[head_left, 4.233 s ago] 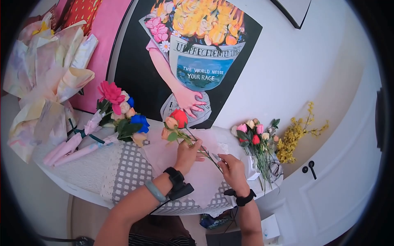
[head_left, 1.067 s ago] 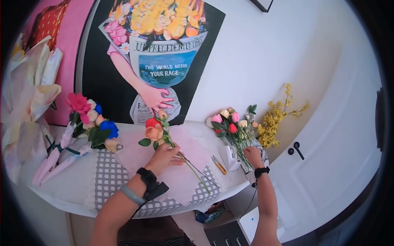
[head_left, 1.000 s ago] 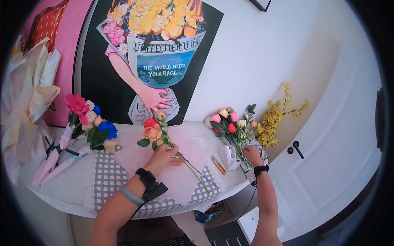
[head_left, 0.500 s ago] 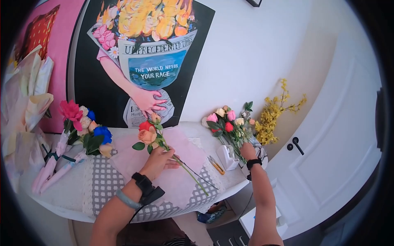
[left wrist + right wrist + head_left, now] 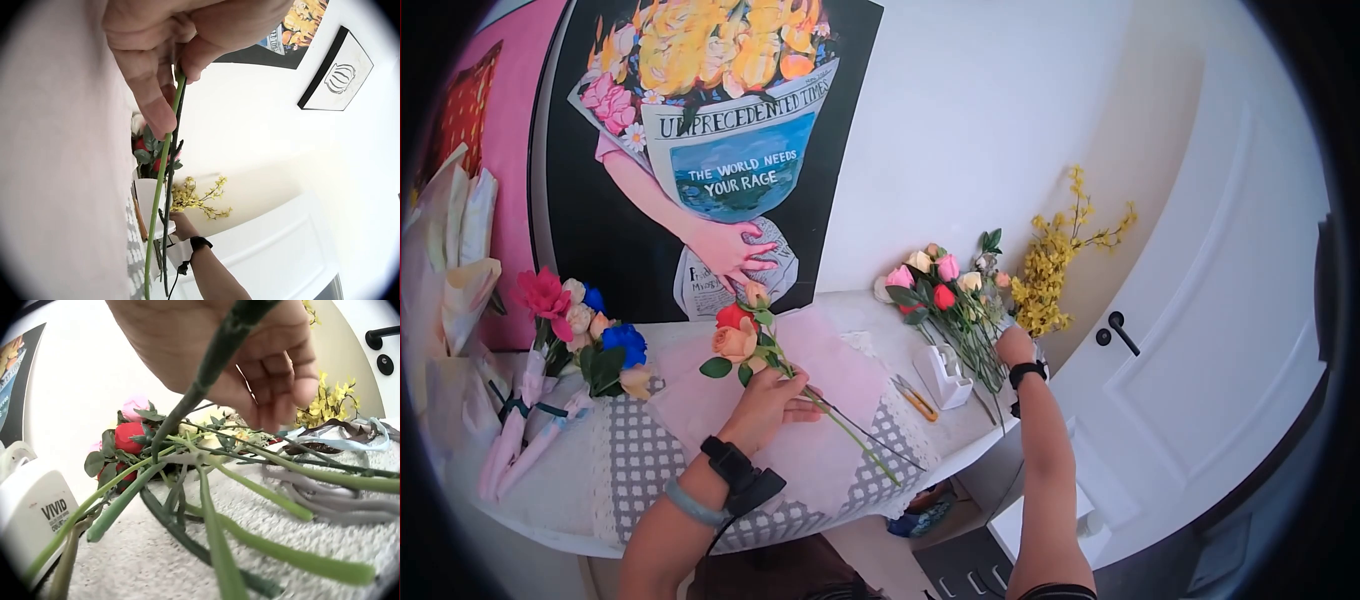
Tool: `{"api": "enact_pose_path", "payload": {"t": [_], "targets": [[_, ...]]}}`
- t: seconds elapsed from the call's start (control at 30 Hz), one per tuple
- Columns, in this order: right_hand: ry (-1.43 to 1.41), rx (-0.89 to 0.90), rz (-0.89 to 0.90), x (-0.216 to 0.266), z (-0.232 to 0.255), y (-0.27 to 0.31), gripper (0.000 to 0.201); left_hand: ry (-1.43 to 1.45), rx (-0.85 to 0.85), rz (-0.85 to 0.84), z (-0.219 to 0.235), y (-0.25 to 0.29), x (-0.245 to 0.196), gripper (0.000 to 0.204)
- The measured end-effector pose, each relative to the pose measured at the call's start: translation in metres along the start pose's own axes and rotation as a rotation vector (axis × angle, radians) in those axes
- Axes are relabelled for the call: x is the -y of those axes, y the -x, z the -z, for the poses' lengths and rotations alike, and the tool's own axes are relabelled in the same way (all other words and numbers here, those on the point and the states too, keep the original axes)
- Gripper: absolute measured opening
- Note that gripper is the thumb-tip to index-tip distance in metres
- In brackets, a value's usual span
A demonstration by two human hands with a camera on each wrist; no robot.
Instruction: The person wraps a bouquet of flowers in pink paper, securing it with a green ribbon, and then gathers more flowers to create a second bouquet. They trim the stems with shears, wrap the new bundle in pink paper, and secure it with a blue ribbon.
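My left hand (image 5: 770, 405) pinches the stems of a small bunch of roses in front of me: a red rose (image 5: 734, 316) with peach roses (image 5: 734, 341) around it. In the left wrist view a light green stem (image 5: 164, 159) and a darker stem (image 5: 170, 187) run down from the thumb and fingers. My right hand (image 5: 1015, 346) is over the cut stems (image 5: 968, 345) of the flower pile at the right. In the right wrist view its fingers bend down among them, behind a thick dark stem (image 5: 209, 372); I cannot tell whether they grip one.
Orange-handled cutters (image 5: 916, 399) and a white tape dispenser (image 5: 940, 378) lie between the hands. Pink wrapping paper (image 5: 820, 350) covers a checked cloth. Wrapped flowers (image 5: 622, 345) lie at left, yellow blossoms (image 5: 1045, 285) at back right. Ribbons (image 5: 325, 494) lie beside the stems.
About four seconds ago my right hand held a bladed tool at the roses' stems. Now it is over the right pile, lately moving farther back along the stems. The head view has turned right.
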State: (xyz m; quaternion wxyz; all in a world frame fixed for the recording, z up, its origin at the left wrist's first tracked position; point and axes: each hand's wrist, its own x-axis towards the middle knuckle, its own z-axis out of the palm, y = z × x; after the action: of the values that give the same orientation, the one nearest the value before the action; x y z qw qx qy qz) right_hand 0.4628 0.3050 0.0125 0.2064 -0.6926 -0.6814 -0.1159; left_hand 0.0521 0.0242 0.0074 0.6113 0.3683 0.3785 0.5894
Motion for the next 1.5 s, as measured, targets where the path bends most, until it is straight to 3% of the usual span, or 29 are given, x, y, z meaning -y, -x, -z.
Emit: {"api": "enact_pose_path", "payload": {"t": [0.07,0.2,0.3,0.33,0.43,0.47,0.57,0.6,0.7,0.8,0.9,1.1,1.2,1.3,1.37,1.43,1.5], "targets": [[-0.070,-0.108,-0.042,0.028,0.046,0.012,0.020,-0.004,-0.008,0.003,0.001,-0.001,0.000,0.015],[-0.246,-0.241,-0.005,0.000,0.030,-0.014,0.025,-0.004,-0.018,0.020,-0.001,-0.002,0.002,0.016],[-0.139,0.207,0.271,-0.036,-0.004,-0.042,0.025,0.003,-0.019,0.019,0.002,-0.004,0.003,0.016],[0.013,0.241,0.524,-0.055,-0.032,-0.058,0.024,0.003,-0.024,0.017,0.003,-0.004,0.002,0.016],[-0.036,0.411,0.345,-0.023,-0.015,-0.033,0.024,0.004,-0.035,0.021,0.002,-0.004,0.002,0.016],[0.231,0.383,0.614,-0.030,-0.022,-0.042,0.025,0.001,-0.040,0.023,0.002,-0.004,0.002,0.016],[0.232,0.142,0.532,-0.047,-0.045,-0.054,0.027,-0.003,-0.042,0.028,0.001,-0.003,0.002,0.016],[-0.054,0.072,0.278,-0.041,-0.037,-0.047,0.027,-0.001,-0.041,0.023,0.001,-0.003,0.002,0.016],[-0.255,-0.042,0.141,-0.026,-0.013,-0.028,0.026,0.001,-0.030,0.027,0.003,-0.004,0.004,0.014],[-0.279,-0.017,0.120,-0.023,-0.006,-0.020,0.029,-0.002,-0.018,0.011,0.002,-0.002,0.002,0.016],[-0.254,-0.271,0.241,-0.020,-0.012,-0.015,0.034,-0.003,-0.029,0.001,0.003,-0.001,0.001,0.017],[-0.335,-0.389,0.238,0.020,0.031,0.008,0.042,0.008,-0.012,-0.011,0.003,0.001,-0.001,0.017],[-0.681,-0.386,0.427,0.064,0.069,0.038,0.039,0.000,-0.001,-0.029,0.005,-0.001,0.001,0.014],[-0.800,-0.173,0.624,0.117,0.111,0.100,0.038,-0.013,-0.005,-0.044,0.005,0.000,0.000,0.015],[-0.945,-0.019,0.711,0.136,0.107,0.138,0.036,0.033,0.007,-0.063,0.008,-0.001,0.004,0.018],[-0.947,0.268,0.708,0.161,0.128,0.183,0.036,0.052,0.029,-0.079,0.008,-0.001,0.001,0.018],[-1.028,0.404,0.755,0.176,0.122,0.202,0.037,0.062,0.021,-0.100,0.009,-0.001,0.001,0.019]]}}
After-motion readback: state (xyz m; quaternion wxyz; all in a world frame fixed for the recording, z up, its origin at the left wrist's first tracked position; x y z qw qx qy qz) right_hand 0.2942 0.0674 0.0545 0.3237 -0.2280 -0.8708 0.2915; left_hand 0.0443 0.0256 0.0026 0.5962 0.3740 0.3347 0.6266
